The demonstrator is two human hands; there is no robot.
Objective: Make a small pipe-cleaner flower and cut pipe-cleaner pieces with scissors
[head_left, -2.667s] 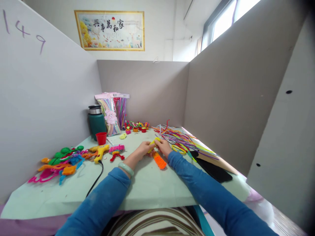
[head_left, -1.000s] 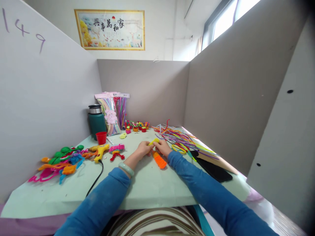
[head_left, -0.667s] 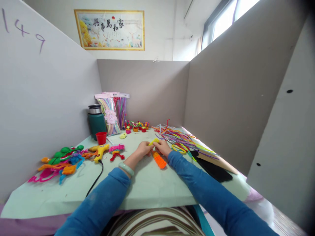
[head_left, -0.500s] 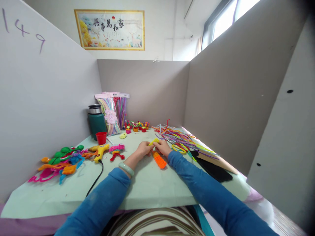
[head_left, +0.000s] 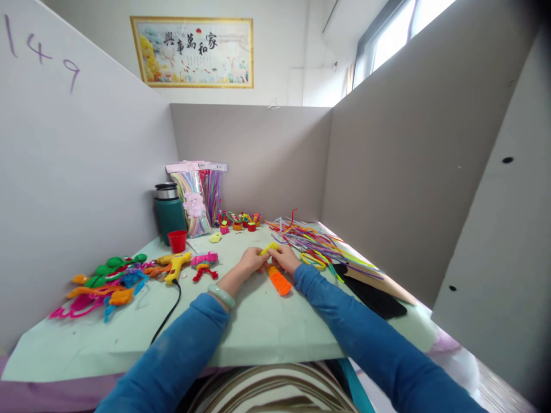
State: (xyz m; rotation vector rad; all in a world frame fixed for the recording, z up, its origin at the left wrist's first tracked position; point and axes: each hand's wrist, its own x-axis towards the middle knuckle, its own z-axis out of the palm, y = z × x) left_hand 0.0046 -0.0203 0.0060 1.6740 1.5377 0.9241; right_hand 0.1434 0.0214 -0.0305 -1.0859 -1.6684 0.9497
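Two hands meet mid-bench: left hand (head_left: 248, 263) & right hand (head_left: 284, 258) both pinch a yellow pipe cleaner (head_left: 268, 248) btwn fingertips. Its orange coil (head_left: 278, 280) trails toward the body, long axis near-to-far, just below the right hand. Glue gun (head_left: 173, 265) lies left; loose pipe cleaners (head_left: 316, 241) lie right.

Your surface (head_left: 258, 327) has a pale green cover. On it: green flask (head_left: 169, 213) and red cup (head_left: 177, 241) back left, yellow glue gun (head_left: 173, 266) with its black cord, finished fuzzy shapes (head_left: 103, 284) far left, loose pipe cleaners (head_left: 314, 241) on the right, black pouch (head_left: 374, 298) near the right edge.
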